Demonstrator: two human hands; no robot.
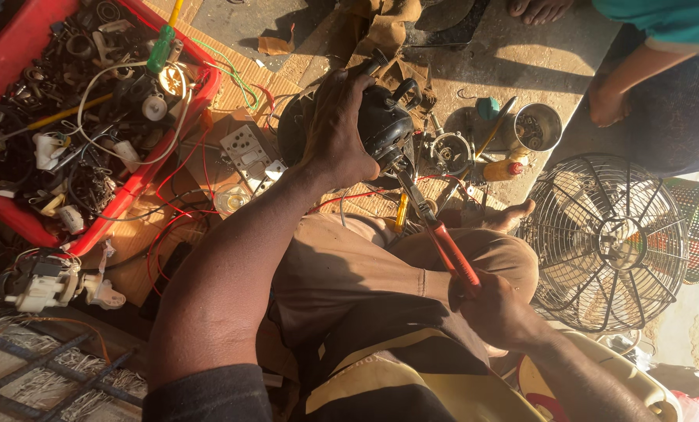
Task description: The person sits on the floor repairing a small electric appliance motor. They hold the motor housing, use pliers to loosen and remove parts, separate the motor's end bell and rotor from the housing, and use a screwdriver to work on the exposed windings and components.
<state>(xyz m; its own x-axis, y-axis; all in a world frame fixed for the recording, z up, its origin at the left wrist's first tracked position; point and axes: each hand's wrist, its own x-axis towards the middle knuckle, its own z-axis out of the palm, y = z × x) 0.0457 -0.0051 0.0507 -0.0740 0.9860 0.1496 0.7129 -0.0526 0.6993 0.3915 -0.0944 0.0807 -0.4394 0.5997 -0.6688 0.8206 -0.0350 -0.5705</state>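
Observation:
My left hand point(335, 129) grips a black fan motor housing point(385, 125), held up above my lap. In my right hand point(496, 311) are red-handled pliers point(437, 234), whose metal jaws reach up to the underside of the motor. Red wires point(179, 205) trail from the motor area over the wooden board. My legs in tan trousers fill the middle of the view.
A red crate point(23, 43) of small parts, wires and a green-handled screwdriver point(160, 48) sits at upper left. A wire fan guard point(607, 242) lies at right. A metal cup point(538, 126), a small bottle point(502, 169) and loose parts lie beyond the motor. Another person sits at upper right.

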